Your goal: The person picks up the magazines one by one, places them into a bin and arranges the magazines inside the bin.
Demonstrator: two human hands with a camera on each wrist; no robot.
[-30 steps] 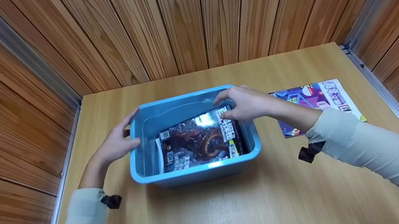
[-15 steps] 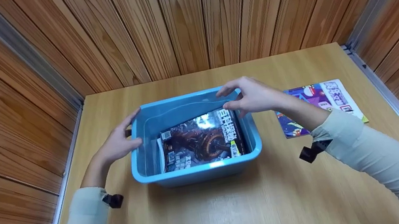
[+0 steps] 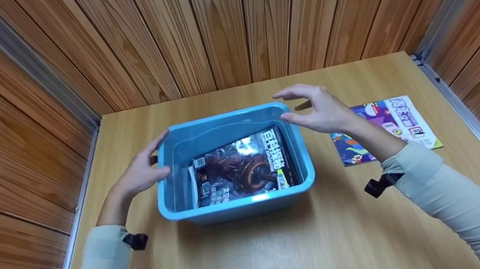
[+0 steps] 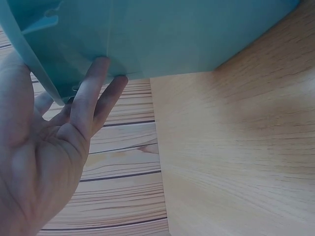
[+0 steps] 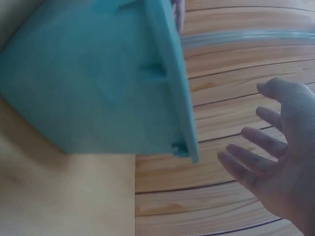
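Two hands frame the blue plastic bin (image 3: pixel 237 202) that sits near the middle of the wooden table (image 3: pixel 259 256). We see the left hand (image 3: pixel 140 172) resting against the bin's left wall, thumb at the rim and fingers straight; in the left wrist view those fingers (image 4: pixel 91 98) lie flat on the blue wall (image 4: pixel 162 34) and curl round nothing. The right hand (image 3: pixel 320 109) hovers just beyond the bin's far right corner, fingers spread and loosely bent, holding nothing; the right wrist view shows its open palm (image 5: pixel 285 172) apart from the bin's rim (image 5: pixel 170 78), with a clear gap between them. Inside the bin we find a dark glossy magazine (image 3: pixel 240 168) lying flat on the bottom, its cover facing up and white characters along its right edge, with the edge of a paler sheet (image 3: pixel 192 187) showing at its left side. To the right of the bin, well apart from it, a colourful magazine (image 3: pixel 387 123) lies flat on the table, partly hidden by the right forearm. Both arms wear pale sleeves (image 3: pixel 453 202), each with a small black device at the wrist. Wooden panel walls (image 3: pixel 222 22) close in the table on three sides.
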